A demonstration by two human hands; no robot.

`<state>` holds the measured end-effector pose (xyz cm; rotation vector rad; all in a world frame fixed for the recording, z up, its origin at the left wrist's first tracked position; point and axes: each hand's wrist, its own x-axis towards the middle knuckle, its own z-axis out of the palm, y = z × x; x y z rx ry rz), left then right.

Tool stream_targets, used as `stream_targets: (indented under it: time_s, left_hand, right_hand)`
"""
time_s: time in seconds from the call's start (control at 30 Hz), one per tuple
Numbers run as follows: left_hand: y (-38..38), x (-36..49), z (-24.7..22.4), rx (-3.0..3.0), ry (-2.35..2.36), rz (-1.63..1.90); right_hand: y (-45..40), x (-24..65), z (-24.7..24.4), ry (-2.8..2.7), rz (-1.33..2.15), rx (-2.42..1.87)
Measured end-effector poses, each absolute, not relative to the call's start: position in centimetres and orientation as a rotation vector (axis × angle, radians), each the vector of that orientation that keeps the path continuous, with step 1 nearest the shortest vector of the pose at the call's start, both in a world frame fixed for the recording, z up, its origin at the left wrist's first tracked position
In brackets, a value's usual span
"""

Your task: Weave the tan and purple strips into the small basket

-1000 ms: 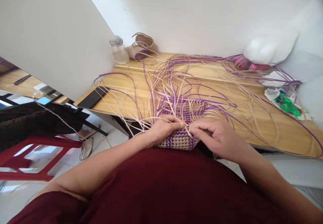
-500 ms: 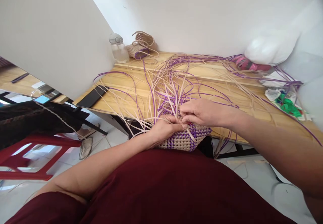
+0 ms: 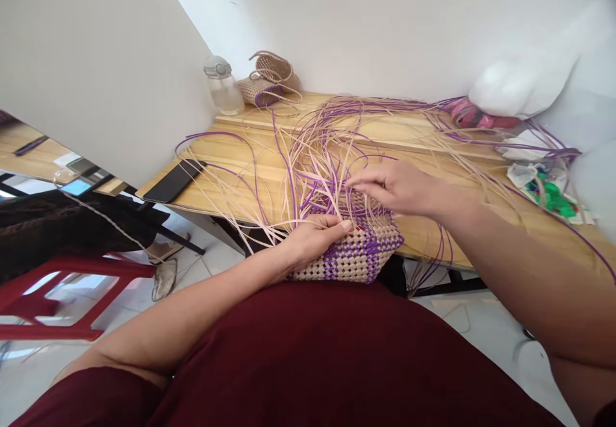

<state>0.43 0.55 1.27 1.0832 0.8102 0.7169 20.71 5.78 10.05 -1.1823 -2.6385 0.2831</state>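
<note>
A half-woven basket [image 3: 353,257] in beige and purple strips rests against my body at the table's front edge. My left hand [image 3: 317,239] grips its upper rim, thumb on top and fingers tucked behind the weave. Above the basket's right part is my right hand [image 3: 387,186], its thumb and fingers brought close together among the loose strips [image 3: 322,151]. Whether a strip lies between those fingertips I cannot make out. Long beige and purple ends fan out from the rim across the table.
On the wooden table [image 3: 231,151] lies a black phone [image 3: 176,181]. A clear bottle [image 3: 224,87] and a finished small basket [image 3: 269,83] stand at the back left. At right are a white bag [image 3: 520,90] and green packaging [image 3: 553,196]. A red stool [image 3: 86,318] is at lower left.
My right hand has lifted off the rim, moving up and away from my left hand. The beige strip end that lay across the basket's front is gone from there. My left hand keeps its hold.
</note>
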Motion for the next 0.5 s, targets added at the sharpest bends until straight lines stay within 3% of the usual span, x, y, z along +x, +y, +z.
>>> stream_targets:
  time_s: [0.17, 0.5]
  left_hand:
    - [0.6, 0.9, 1.5, 1.110, 0.818, 0.756]
    - [0.5, 1.3, 1.5, 1.389, 0.912, 0.687]
  right_hand:
    - [3.3, 19.6, 9.2, -2.877, 0.474, -1.069]
    - [4.7, 20.1, 7.1, -2.791, 0.240, -1.124]
